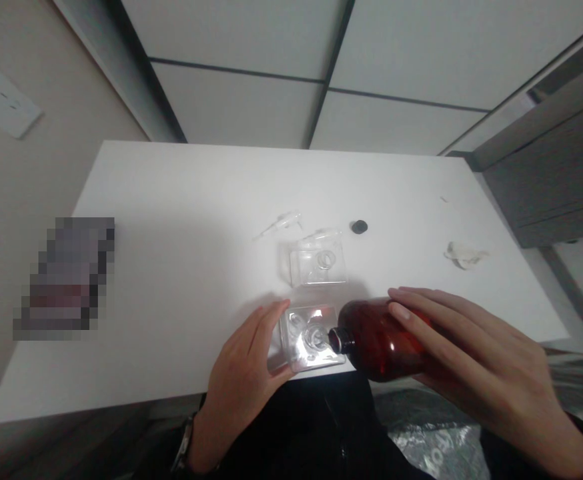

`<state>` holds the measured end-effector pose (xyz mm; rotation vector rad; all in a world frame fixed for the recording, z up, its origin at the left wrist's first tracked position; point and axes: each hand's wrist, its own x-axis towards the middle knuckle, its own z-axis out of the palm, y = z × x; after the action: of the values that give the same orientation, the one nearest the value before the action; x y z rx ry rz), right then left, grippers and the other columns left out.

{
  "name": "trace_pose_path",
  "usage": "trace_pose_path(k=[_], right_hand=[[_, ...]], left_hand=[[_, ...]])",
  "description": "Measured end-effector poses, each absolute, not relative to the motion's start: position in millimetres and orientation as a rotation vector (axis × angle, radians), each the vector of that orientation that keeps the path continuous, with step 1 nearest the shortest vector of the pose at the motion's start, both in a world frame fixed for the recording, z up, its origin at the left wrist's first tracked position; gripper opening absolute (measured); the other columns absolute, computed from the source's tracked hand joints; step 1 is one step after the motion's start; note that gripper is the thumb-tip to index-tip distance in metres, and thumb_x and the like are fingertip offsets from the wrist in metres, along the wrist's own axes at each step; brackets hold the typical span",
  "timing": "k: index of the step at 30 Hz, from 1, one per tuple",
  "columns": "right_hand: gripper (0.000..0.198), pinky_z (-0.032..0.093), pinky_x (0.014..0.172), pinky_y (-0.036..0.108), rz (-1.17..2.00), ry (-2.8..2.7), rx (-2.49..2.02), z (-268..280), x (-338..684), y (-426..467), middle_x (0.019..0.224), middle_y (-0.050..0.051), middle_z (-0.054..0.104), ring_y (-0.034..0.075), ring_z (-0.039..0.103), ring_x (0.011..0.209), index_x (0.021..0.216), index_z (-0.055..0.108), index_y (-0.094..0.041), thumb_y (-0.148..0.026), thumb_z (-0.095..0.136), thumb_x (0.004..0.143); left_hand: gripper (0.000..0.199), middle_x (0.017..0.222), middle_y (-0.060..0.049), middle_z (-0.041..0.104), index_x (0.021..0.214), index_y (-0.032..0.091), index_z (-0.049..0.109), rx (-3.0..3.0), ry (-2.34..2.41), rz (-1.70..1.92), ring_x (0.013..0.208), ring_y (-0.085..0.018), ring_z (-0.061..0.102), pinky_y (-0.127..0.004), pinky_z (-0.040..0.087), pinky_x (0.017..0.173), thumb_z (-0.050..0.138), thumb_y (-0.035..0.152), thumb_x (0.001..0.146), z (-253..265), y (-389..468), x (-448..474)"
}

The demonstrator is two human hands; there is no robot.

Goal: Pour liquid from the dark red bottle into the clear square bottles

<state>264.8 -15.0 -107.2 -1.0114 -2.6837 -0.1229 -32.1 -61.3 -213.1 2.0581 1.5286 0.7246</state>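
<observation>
On the tabletop [171,280], the far box [311,272] lies behind the near box [305,352], with the bottle [379,350] right of the latter.

Left hand [249,360] in a C-shaped curl, right hand [481,353] flatter, probably palm-down.

Pixelated object [66,280], identity unclear

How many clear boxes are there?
2: the near box, held at its side by the left hand, and the far box, just beyond it on the white table.
</observation>
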Motion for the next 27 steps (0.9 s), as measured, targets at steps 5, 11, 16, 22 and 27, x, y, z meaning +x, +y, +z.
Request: trace_pose_path(k=[5,11,16,22,27], right_hand=[[0.073,0.061,0.092,0.05,-0.138,-2.68,-1.003,-103.7,263.3,-14.8,0.137,0.021,0.068,0.035,0.067,0.12,0.167,0.03,-0.017,-0.009,0.059,0.101],[0.078,0.059,0.098,0.048,-0.167,-2.7,-1.007,-102.7,265.6,-15.7,0.141,0.019,0.066,0.033,0.065,0.125,0.167,0.032,-0.017,-0.001,0.062,0.096],[0.071,0.058,0.1,0.047,-0.163,-2.693,-1.005,-101.8,267.6,-16.1,0.142,0.018,0.065,0.032,0.063,0.126,0.165,0.037,-0.015,-0.003,0.06,0.099],[0.041,0.056,0.101,0.045,-0.198,-2.682,-0.981,-99.7,264.6,-13.7,0.14,0.017,0.066,0.031,0.065,0.123,0.141,0.062,-0.01,-0.006,0.059,0.101],[0.041,0.054,0.101,0.045,-0.212,-2.686,-0.975,-97.7,261.8,-13.0,0.138,0.017,0.066,0.032,0.066,0.121,0.139,0.062,-0.008,0.0,0.058,0.098]], left_hand=[[0.098,0.143,-0.014,0.069,0.152,0.024,0.04,2.124,1.531,0.743,0.127,-0.034,0.071,-0.05,0.062,0.107,0.097,0.03,0.071,-212.4,-61.2,-31.1],[0.088,0.142,-0.014,0.07,0.152,0.023,0.041,2.135,1.525,0.75,0.127,-0.033,0.071,-0.048,0.062,0.107,0.09,0.037,0.081,-213.6,-60.6,-32.6],[0.08,0.141,-0.015,0.07,0.151,0.022,0.042,2.156,1.522,0.776,0.127,-0.032,0.071,-0.047,0.063,0.106,0.084,0.043,0.087,-214.1,-60.1,-33.6],[0.089,0.142,-0.014,0.07,0.152,0.024,0.04,2.159,1.539,0.733,0.127,-0.035,0.071,-0.053,0.063,0.105,0.09,0.041,0.081,-214.6,-61.0,-33.2],[0.096,0.142,-0.013,0.07,0.152,0.025,0.04,2.15,1.537,0.739,0.127,-0.035,0.071,-0.054,0.063,0.104,0.095,0.037,0.074,-214.4,-60.8,-33.0]])
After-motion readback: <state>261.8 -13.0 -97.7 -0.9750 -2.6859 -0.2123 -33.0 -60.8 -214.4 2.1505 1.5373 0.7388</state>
